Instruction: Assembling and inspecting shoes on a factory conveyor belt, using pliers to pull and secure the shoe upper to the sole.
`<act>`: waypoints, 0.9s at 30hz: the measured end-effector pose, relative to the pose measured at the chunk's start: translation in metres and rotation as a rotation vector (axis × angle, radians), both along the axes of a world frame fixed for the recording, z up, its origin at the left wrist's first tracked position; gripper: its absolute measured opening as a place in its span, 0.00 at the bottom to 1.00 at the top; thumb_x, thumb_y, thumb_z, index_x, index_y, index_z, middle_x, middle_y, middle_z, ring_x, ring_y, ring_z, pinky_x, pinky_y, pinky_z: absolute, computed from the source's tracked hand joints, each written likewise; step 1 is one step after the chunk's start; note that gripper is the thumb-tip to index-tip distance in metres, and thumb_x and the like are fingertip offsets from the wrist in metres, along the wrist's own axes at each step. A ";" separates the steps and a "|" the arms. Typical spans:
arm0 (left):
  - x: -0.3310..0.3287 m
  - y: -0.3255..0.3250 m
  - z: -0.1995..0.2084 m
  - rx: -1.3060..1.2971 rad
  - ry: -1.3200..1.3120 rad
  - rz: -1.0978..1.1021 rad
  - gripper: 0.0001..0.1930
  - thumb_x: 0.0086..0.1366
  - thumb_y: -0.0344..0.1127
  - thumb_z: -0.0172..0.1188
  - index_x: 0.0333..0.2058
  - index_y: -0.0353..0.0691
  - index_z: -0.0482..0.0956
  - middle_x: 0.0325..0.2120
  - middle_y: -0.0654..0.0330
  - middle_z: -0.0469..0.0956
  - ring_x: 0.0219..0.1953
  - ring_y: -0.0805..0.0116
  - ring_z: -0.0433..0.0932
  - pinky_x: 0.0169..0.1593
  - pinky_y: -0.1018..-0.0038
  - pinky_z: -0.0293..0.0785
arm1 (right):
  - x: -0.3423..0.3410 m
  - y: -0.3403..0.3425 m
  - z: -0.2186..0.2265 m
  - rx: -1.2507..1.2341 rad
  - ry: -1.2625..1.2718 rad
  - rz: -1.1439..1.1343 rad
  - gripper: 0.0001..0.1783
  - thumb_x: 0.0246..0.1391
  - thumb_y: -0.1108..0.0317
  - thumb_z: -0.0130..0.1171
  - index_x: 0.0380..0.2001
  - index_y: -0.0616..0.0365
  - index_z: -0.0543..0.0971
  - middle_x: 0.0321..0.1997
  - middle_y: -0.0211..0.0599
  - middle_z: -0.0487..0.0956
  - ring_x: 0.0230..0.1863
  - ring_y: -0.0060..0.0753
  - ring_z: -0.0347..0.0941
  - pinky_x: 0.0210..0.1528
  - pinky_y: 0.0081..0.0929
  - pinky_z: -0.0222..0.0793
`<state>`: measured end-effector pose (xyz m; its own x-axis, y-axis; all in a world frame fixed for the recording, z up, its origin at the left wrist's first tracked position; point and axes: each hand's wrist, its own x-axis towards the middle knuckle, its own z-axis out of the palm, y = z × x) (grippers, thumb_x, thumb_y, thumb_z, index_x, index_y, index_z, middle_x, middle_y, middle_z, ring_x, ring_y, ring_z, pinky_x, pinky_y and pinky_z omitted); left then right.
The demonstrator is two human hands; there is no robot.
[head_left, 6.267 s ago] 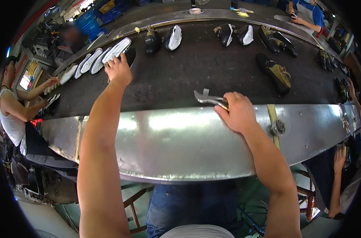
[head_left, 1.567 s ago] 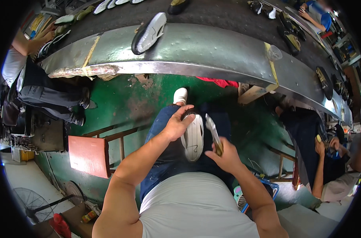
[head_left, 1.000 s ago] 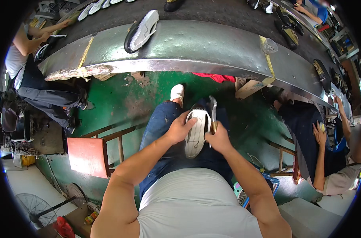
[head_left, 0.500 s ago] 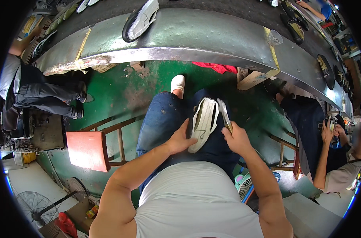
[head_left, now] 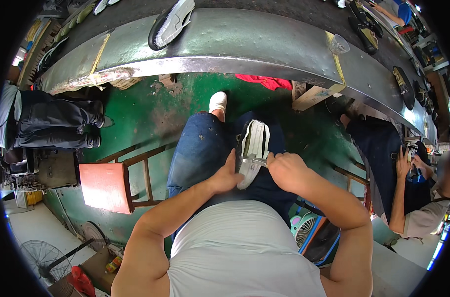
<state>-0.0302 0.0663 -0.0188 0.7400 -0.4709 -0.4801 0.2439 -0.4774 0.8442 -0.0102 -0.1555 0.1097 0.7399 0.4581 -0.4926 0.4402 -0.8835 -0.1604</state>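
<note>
A pale, cream-coloured shoe upper [head_left: 255, 138] with a dark lining rests lengthwise on my thigh, its narrower end toward my belly. My left hand [head_left: 226, 177] grips its left side, thumb pressed over the near end and a finger pointing up along the edge. From the right, my right hand [head_left: 288, 171] is wrapped round the handle of a silver metal hand tool [head_left: 253, 161]. That tool lies crosswise over the middle of the shoe, seeming to touch it. Whether it is a hammer or pincers I cannot tell.
A metal-edged workbench [head_left: 210, 42] curves across the far side, bearing a black-and-white shoe [head_left: 172, 25], a clear cup [head_left: 339, 45] and several dark shoes. A red-topped stool [head_left: 106, 186] stands left. Co-workers sit on both sides. A small fan [head_left: 302, 228] is near my right elbow.
My right hand has swung the metal tool from upright beside the shoe to lying across it, moving left and turning knuckles upward. My left hand stays on the shoe.
</note>
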 end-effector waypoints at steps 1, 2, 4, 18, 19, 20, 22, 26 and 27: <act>0.003 0.004 -0.006 -0.370 0.260 0.163 0.47 0.68 0.46 0.56 0.71 0.28 0.36 0.69 0.40 0.53 0.73 0.57 0.50 0.73 0.69 0.48 | 0.007 0.002 0.002 -0.005 0.150 0.014 0.14 0.53 0.70 0.57 0.41 0.65 0.79 0.33 0.50 0.82 0.37 0.52 0.81 0.40 0.47 0.75; 0.005 0.007 -0.013 -0.741 0.518 0.326 0.44 0.72 0.50 0.51 0.71 0.29 0.37 0.70 0.43 0.53 0.73 0.58 0.50 0.72 0.68 0.48 | 0.012 0.002 0.000 -0.005 0.149 0.018 0.14 0.53 0.70 0.57 0.41 0.65 0.79 0.33 0.50 0.82 0.37 0.52 0.81 0.40 0.47 0.75; 0.010 -0.005 0.007 -0.676 0.607 0.520 0.39 0.74 0.53 0.44 0.71 0.30 0.43 0.69 0.45 0.55 0.72 0.59 0.53 0.71 0.68 0.52 | 0.017 0.001 -0.011 0.077 0.254 0.072 0.09 0.54 0.67 0.58 0.34 0.63 0.78 0.29 0.50 0.82 0.34 0.55 0.80 0.38 0.48 0.75; 0.015 -0.019 -0.023 0.197 -0.165 0.627 0.26 0.76 0.45 0.35 0.58 0.30 0.72 0.51 0.35 0.76 0.57 0.38 0.73 0.62 0.59 0.68 | -0.014 -0.001 -0.049 0.389 0.011 -0.215 0.28 0.53 0.72 0.58 0.56 0.74 0.69 0.46 0.62 0.76 0.49 0.60 0.74 0.54 0.46 0.71; 0.013 -0.020 -0.022 0.197 -0.163 0.628 0.26 0.76 0.45 0.35 0.58 0.30 0.72 0.51 0.35 0.76 0.57 0.38 0.73 0.62 0.59 0.68 | -0.006 0.000 -0.047 0.318 -0.044 -0.190 0.31 0.53 0.72 0.58 0.59 0.77 0.65 0.51 0.64 0.73 0.54 0.61 0.71 0.59 0.44 0.67; 0.011 -0.020 -0.022 0.149 -0.222 0.591 0.26 0.76 0.43 0.37 0.59 0.29 0.70 0.54 0.35 0.74 0.59 0.39 0.71 0.63 0.60 0.67 | -0.002 0.001 -0.046 0.246 -0.097 -0.164 0.34 0.54 0.73 0.58 0.62 0.80 0.62 0.57 0.66 0.70 0.59 0.62 0.68 0.65 0.43 0.64; 0.014 -0.019 -0.022 0.101 -0.288 0.553 0.25 0.76 0.42 0.38 0.61 0.29 0.68 0.57 0.35 0.71 0.61 0.40 0.70 0.64 0.61 0.66 | 0.005 0.002 -0.053 0.252 -0.221 -0.105 0.32 0.49 0.76 0.56 0.58 0.81 0.65 0.53 0.64 0.71 0.58 0.58 0.67 0.60 0.41 0.68; 0.012 -0.013 -0.022 0.074 -0.435 0.380 0.26 0.75 0.39 0.41 0.66 0.30 0.60 0.64 0.37 0.62 0.66 0.42 0.63 0.67 0.62 0.62 | 0.018 0.009 -0.042 0.158 -0.173 -0.132 0.19 0.54 0.73 0.56 0.48 0.72 0.72 0.46 0.56 0.77 0.49 0.54 0.75 0.50 0.41 0.74; 0.011 -0.010 -0.020 0.074 -0.437 0.325 0.27 0.75 0.39 0.42 0.68 0.31 0.57 0.66 0.38 0.59 0.67 0.42 0.62 0.68 0.62 0.61 | 0.020 0.010 -0.038 0.145 -0.048 -0.215 0.14 0.55 0.71 0.56 0.44 0.67 0.74 0.44 0.52 0.79 0.45 0.53 0.77 0.46 0.42 0.75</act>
